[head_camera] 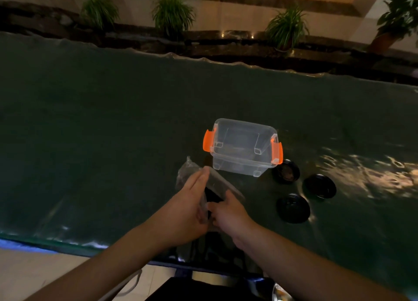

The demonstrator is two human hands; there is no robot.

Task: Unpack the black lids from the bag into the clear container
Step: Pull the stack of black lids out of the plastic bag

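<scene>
Black lids, that's what we're watching, and one dark stack of them point(212, 197) sits inside the clear plastic bag point(192, 171) held up between both hands just above the near middle of the tabletop point(90, 131). Left hand point(183, 212) lies along the bag's left side, fingers straight and reaching up along the crinkled film, palm against it. Right hand point(228, 212) comes in from the other side, fingers curled into the bag's opening and pinching at the dark stack; exactly how many lids are in there, can't tell, the film and the dim light blur it. The bag itself is thin, see-through, wrinkled, its far end tilted toward the clear container point(243, 146). That container stands just beyond the bag, near the tabletop's middle: a see-through rectangular tub, lid off, with an orange latch point(208, 141) on its left end and another orange latch point(277, 152) on its right end, nothing dark visible inside. To the right of it, three loose black lids lie flat on the dark green cover: one point(285, 171) just beside the container's near right corner, partly behind the latch; one point(319, 186) farther right; one point(293, 208) nearer the front edge. Each is round, glossy, with raised concentric rings. Beyond the tabletop's far edge, potted plants point(173, 13) stand in a row on a dark ledge.
</scene>
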